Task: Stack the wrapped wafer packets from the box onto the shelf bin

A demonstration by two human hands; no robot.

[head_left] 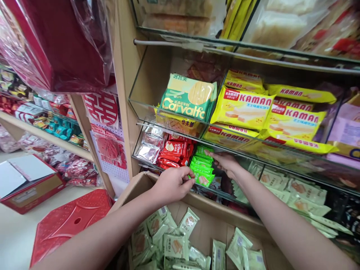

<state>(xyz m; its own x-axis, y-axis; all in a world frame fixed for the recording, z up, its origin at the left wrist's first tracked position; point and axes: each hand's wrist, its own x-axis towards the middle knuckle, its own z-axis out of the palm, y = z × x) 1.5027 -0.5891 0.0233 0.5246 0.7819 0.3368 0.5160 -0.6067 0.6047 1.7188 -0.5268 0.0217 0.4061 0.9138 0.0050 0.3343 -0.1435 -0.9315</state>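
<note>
Small bright green snack packets are stacked in a clear bin on the lower shelf. My left hand is at the front left of this stack, its fingers curled at the packets' edge; what they hold, if anything, is hidden. My right hand reaches in from the right, fingertips pinched at the upper green packet. Red packets and silver packets lie left of the green ones. Below my hands, a cardboard box holds several pale green wafer packets.
Above are yellow wafer packs and a green Carvalfo pack behind glass edges. A red plastic stool and an open red-and-white box are at the left. Pale packets fill bins on the right.
</note>
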